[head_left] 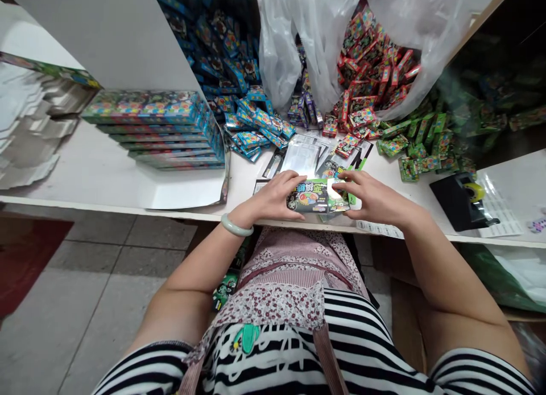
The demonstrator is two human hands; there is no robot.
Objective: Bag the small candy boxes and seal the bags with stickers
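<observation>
White counter point(98, 162) stretching across, translucent plastic bag point(413, 23) sagging around a red packet heap point(367, 71), box stack point(170, 133) standing at left, left hand point(276, 195) and right hand point(375, 199) gripping opposite ends of a black-and-green box point(309, 199) near the front edge

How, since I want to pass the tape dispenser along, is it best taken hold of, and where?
Probably hold the tape dispenser by its broad black body, coming from its left, the side nearer the right hand. The body looks wide and solid there, while the yellow roll sits toward the right, near the white printed sheet.
</observation>
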